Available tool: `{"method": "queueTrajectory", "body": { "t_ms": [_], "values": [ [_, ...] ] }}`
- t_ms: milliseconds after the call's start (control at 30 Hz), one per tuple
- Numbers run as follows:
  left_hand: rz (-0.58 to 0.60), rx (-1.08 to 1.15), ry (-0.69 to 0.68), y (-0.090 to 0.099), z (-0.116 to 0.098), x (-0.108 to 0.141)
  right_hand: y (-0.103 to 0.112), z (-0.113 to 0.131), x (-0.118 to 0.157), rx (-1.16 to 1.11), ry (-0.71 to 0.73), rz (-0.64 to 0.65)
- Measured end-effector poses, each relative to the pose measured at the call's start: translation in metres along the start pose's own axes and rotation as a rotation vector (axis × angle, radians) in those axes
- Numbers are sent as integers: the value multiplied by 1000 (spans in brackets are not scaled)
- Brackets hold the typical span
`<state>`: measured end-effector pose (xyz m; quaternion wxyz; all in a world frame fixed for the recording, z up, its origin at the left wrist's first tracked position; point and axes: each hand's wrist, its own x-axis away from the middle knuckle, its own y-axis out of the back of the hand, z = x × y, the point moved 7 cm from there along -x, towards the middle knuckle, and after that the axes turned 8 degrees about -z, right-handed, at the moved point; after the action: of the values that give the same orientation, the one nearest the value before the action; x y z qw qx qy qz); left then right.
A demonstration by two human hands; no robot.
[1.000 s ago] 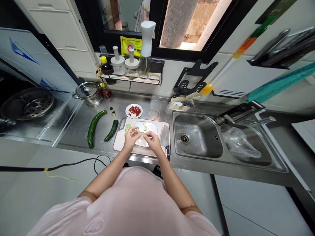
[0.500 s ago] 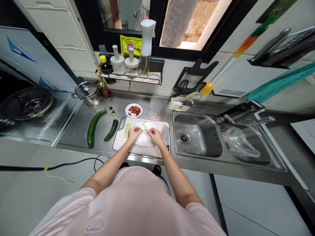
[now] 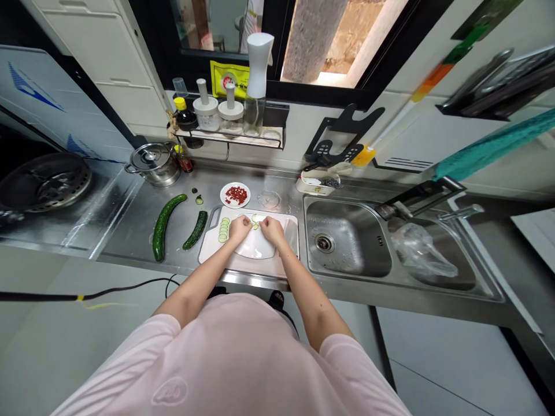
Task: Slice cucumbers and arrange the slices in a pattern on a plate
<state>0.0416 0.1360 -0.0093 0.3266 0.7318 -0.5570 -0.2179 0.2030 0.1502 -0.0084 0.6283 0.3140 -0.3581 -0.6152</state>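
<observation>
My left hand (image 3: 240, 229) and my right hand (image 3: 272, 229) face each other above a white plate (image 3: 255, 249), both with fingers curled closed. A few pale green cucumber slices (image 3: 255, 219) lie on the plate's far part, between my fingertips. Whatever the fingers pinch, if anything, is hidden or too small to make out. The plate rests on a light cutting board (image 3: 212, 248). On the board's left side, an overlapping row of sliced cucumber (image 3: 224, 230) lies beside my left hand.
Left of the board lie a cut cucumber (image 3: 196, 230), a whole cucumber (image 3: 168, 227) and small end pieces (image 3: 199, 200). Behind it stands a small plate with chopped red pieces (image 3: 236, 195). A pot (image 3: 155, 164) is farther left; a sink (image 3: 349, 237) adjoins on the right.
Both hands have moved slightly forward over the plate, toward its far edge. Their fingers are curled in more, and the slices between them have shifted a little.
</observation>
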Motion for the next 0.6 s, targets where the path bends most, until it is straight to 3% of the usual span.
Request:
{"method": "queueTrajectory", "body": {
  "t_ms": [600],
  "values": [
    [36, -177, -19, -6, -5, -9, -7, 7, -7, 255, -56, 53]
  ]
}}
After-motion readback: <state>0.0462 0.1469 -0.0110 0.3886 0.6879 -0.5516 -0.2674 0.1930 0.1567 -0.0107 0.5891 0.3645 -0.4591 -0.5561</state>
